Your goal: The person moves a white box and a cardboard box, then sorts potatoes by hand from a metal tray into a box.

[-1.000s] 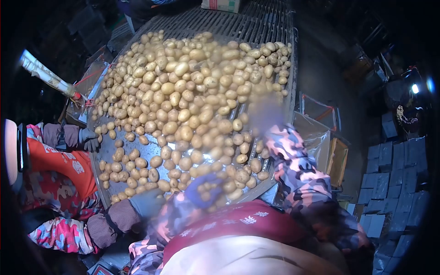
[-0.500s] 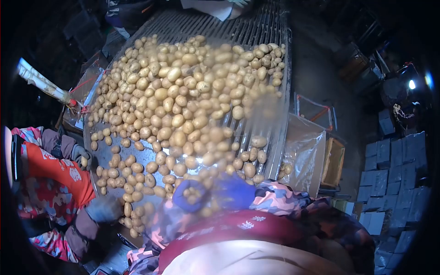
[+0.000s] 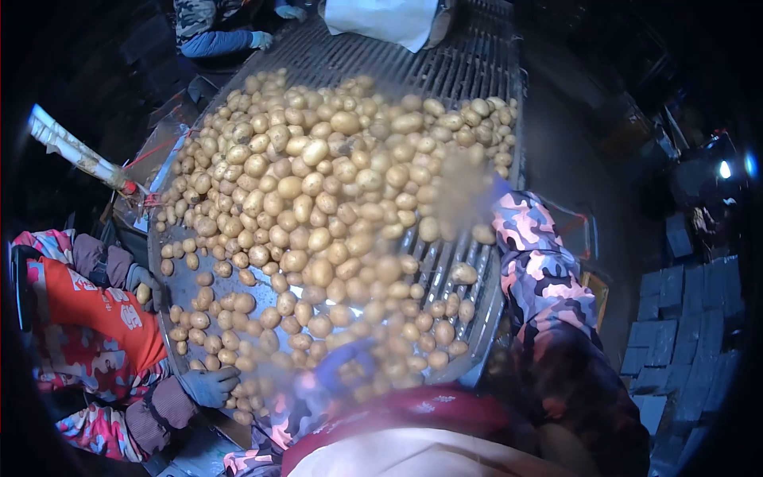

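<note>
A broad heap of potatoes point(image 3: 302, 187) covers the sorting table. My left hand point(image 3: 346, 362), in a blue-purple glove, is low among the potatoes at the near edge; motion and lens haze smear its fingers. My right hand point(image 3: 499, 189), in the same kind of glove, reaches out to the right side of the heap. Only a bit of that glove shows past the camouflage sleeve point(image 3: 536, 238), and a blurred patch hides its fingers. Around both hands lie loose potatoes. Whether either hand holds one is not visible.
Dark slats point(image 3: 469, 63) form the table's far part, and a smooth metal pan point(image 3: 187, 266) its near left. At left, a co-worker's gloved hand point(image 3: 211, 387) touches potatoes; the other holds a potato point(image 3: 143, 294). Another person sits far back beside a white sheet point(image 3: 381, 22). Stacked boxes point(image 3: 675, 318) stand right.
My right hand has moved from the near edge forward and right to the heap's side. My left hand stays near the front edge, slightly shifted. The co-worker's lower hand has moved right onto potatoes.
</note>
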A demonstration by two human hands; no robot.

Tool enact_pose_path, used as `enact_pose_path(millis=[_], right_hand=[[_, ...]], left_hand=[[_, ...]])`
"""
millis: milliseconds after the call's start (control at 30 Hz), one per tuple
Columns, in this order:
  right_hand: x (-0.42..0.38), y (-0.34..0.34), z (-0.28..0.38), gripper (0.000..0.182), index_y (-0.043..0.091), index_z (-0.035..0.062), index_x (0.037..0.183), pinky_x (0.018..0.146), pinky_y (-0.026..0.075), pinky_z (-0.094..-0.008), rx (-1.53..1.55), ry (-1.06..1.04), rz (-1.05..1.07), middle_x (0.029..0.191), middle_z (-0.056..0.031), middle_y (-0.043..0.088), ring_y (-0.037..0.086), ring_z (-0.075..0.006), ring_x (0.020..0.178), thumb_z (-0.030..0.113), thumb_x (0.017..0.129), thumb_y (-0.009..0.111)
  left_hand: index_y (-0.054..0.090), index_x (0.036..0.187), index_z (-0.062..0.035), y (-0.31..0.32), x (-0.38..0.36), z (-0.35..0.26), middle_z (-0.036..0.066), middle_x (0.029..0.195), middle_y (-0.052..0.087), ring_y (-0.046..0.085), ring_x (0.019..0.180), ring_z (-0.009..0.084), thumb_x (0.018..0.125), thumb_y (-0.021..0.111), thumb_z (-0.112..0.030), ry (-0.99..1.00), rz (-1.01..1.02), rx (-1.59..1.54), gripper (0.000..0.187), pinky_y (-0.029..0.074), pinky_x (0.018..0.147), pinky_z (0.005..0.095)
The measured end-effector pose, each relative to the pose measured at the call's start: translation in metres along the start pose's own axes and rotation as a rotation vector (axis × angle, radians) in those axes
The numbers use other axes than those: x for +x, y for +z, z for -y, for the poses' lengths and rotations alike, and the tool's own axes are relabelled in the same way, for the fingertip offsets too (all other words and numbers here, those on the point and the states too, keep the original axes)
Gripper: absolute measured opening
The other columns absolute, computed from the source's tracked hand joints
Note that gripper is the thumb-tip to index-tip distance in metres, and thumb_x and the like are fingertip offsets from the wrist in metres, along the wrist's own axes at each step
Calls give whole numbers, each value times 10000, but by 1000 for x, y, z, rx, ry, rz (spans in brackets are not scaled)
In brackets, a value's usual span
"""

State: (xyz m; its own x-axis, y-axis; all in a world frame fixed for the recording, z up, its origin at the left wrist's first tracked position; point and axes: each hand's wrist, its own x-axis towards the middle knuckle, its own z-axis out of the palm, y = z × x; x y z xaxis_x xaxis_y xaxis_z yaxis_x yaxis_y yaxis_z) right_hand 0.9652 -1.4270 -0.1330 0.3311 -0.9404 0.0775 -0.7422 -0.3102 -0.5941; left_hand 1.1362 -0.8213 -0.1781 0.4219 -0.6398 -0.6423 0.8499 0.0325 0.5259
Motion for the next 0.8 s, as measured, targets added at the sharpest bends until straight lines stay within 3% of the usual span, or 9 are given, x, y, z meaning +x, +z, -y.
enact_pose_path(millis=[167, 500, 667, 800], right_hand=[[16, 17, 3, 406, 520, 68, 1357, 881, 509, -410, -382, 22, 139, 1188, -104, 594, 604, -266, 1018, 222, 984, 561], [-16, 9, 5, 411, 514, 59, 1358, 826, 518, -396, -407, -49, 219, 1156, -83, 597, 606, -252, 977, 240, 991, 553], [-35, -5, 6, 415, 512, 55, 1359, 799, 523, -389, -172, -70, 198, 1140, -73, 599, 607, -245, 956, 249, 994, 549], [-92, -20, 5, 418, 509, 51, 1359, 777, 527, -383, 404, -38, 244, 1127, -65, 600, 608, -240, 940, 256, 997, 546]], left_hand=[[458, 1426, -53, -1, 3, 3, 201, 1432, 499, 503, 1290, 373, 1032, 414, -417, -31, -38, -16, 539, 494, 941, 451], [463, 1428, -55, 3, 5, 6, 189, 1432, 505, 509, 1284, 364, 1027, 423, -439, -46, 8, -30, 557, 511, 909, 438], [465, 1428, -56, 38, 8, 0, 183, 1433, 507, 513, 1282, 360, 1024, 428, -450, -118, 254, -67, 566, 520, 894, 432], [467, 1429, -57, 80, 6, 3, 179, 1433, 510, 515, 1280, 357, 1023, 431, -459, -252, 535, -191, 573, 527, 881, 427]])
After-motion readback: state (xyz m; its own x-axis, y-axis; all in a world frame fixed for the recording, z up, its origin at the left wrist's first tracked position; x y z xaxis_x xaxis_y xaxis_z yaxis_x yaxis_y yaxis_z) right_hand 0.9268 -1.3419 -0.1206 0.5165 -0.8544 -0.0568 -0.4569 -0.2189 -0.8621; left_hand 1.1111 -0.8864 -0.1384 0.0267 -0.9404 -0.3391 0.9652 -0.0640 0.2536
